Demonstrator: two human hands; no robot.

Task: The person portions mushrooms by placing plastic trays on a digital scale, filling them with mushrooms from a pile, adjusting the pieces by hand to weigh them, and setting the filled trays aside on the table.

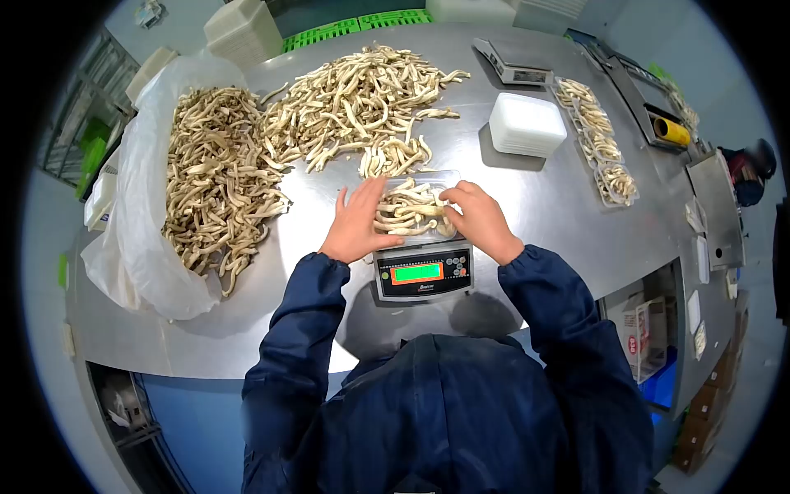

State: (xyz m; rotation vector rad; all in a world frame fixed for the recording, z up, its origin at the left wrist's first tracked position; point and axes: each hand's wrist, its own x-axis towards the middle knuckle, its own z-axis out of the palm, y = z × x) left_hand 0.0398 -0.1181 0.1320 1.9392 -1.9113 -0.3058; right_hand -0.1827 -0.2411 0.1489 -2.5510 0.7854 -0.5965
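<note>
A clear plastic tray (448, 178) filled with long pale mushrooms (409, 206) rests on a digital scale (424, 286) with a lit green display. My left hand (360, 218) lies along the tray's left side, fingers stretched and thumb apart at the near edge. At the tray's right side, my right hand (483, 221) has its fingers curled onto the mushrooms, with thumb and forefinger around the ends of some. Just beyond the tray, a big loose heap of mushrooms (362, 99) covers the steel table.
More mushrooms (218, 165) spill from a large clear plastic bag (136, 222) at left. A stack of white trays (527, 125) stands right of the heap, near a second scale (514, 62). Several filled trays (594, 136) line the right side of the steel table (206, 346).
</note>
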